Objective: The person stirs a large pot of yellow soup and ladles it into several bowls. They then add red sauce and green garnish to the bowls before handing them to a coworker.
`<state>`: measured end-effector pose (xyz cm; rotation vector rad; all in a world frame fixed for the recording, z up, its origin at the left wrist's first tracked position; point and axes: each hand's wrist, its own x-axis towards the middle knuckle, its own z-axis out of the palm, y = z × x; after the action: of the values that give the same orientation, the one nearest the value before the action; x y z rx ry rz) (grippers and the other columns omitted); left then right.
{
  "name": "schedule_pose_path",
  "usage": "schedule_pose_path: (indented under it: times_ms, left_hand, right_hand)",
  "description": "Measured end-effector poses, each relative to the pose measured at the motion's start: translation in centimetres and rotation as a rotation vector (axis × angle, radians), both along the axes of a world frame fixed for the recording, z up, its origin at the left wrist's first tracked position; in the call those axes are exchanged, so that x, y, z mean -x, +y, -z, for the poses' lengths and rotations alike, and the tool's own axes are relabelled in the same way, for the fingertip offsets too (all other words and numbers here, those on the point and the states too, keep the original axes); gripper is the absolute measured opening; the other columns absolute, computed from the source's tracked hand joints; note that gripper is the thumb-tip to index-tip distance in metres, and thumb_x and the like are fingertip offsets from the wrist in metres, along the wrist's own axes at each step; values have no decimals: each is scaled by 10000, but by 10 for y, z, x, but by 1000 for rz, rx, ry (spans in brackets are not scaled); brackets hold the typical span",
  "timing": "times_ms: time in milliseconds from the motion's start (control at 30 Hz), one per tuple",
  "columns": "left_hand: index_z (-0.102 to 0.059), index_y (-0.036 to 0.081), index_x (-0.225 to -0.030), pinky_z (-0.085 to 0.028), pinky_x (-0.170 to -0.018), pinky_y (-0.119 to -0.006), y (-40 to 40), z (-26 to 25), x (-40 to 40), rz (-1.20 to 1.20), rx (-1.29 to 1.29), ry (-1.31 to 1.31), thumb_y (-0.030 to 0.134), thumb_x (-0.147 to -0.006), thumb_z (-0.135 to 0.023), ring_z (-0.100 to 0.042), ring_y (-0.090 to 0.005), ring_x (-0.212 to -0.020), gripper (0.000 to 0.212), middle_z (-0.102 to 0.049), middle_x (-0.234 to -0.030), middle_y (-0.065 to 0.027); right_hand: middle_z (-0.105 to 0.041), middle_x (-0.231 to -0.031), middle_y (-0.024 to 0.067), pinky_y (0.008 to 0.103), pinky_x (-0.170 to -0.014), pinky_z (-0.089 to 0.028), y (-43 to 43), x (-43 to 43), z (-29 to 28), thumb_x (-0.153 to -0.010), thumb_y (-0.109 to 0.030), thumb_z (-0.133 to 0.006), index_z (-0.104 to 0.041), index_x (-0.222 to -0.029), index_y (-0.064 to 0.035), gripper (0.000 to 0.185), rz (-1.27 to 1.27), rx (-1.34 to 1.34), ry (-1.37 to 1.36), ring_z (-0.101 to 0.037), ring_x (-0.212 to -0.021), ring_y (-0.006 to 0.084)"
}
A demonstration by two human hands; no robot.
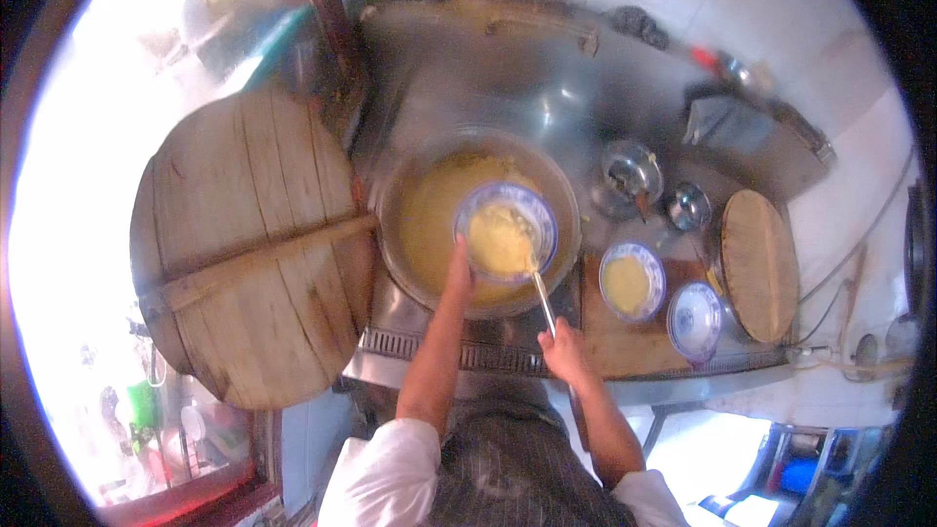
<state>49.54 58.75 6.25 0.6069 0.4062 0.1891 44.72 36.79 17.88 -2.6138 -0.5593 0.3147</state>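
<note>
My left hand [460, 268] grips the near left rim of a blue-and-white bowl [505, 233], held over a large round pot [567, 263]. Soft yellow food [498, 234] lies in the bowl. My right hand [567, 357] is closed around the long handle of a metal ladle [543, 298]. The ladle's far end reaches the bowl's near right edge, and its head is hard to make out there. Below the bowl, yellowish liquid or porridge [424, 212] fills much of the pot.
Left of the pot stands a big round wooden lid [249, 249]. On a wooden board [615, 351] at right sit a bowl of yellow food [631, 282] and another patterned bowl [695, 320]. Metal containers [631, 172] and a smaller wooden lid [761, 267] are farther right.
</note>
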Motion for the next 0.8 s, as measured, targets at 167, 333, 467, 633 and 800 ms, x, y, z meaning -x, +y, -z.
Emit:
schedule_pose_path:
  times_ms: [167,333,467,633,800]
  left_hand:
    - [-304,47,-1294,-318,-977,-357,7,3,14,-46,-34,72,517,-874,-316,-385,-227,-1177,630,-380,-1296,-120]
    - [-304,66,-1298,-324,-967,-374,1,22,5,-31,-77,34,493,-882,-328,-386,-229,-1174,596,-377,-1298,-107]
    - [-305,34,-1295,-266,-1010,-352,-4,-4,14,-24,-93,111,524,-876,-289,-357,-231,-1200,645,-358,-1316,-114]
    - [-310,39,-1294,-271,-1007,-340,-5,9,8,-36,-210,10,532,-871,-295,-356,-220,-1200,650,-355,-1318,-109]
    - [-312,49,-1295,-265,-1009,-361,8,14,23,-25,-179,25,522,-873,-306,-347,-234,-1204,634,-350,-1320,-115]
  right_hand:
    - [-567,-679,252,492,-559,-443,22,-12,-52,-790,-216,-538,-484,-883,14,254,102,-132,-59,-558,-645,422]
    - [-567,-704,265,510,-612,-442,10,-2,-16,-797,-212,-529,-476,-888,12,248,47,10,93,-549,-684,447]
    - [-564,-684,253,526,-609,-429,18,-14,-57,-818,-191,-502,-456,-874,11,214,147,-133,6,-542,-678,457]
    - [-565,-709,256,518,-616,-431,7,-8,-12,-819,-201,-504,-461,-839,4,211,57,-14,68,-549,-707,440]
    - [-559,-686,260,496,-579,-443,20,-3,-54,-804,-226,-523,-453,-861,4,248,112,-121,-25,-556,-680,431]
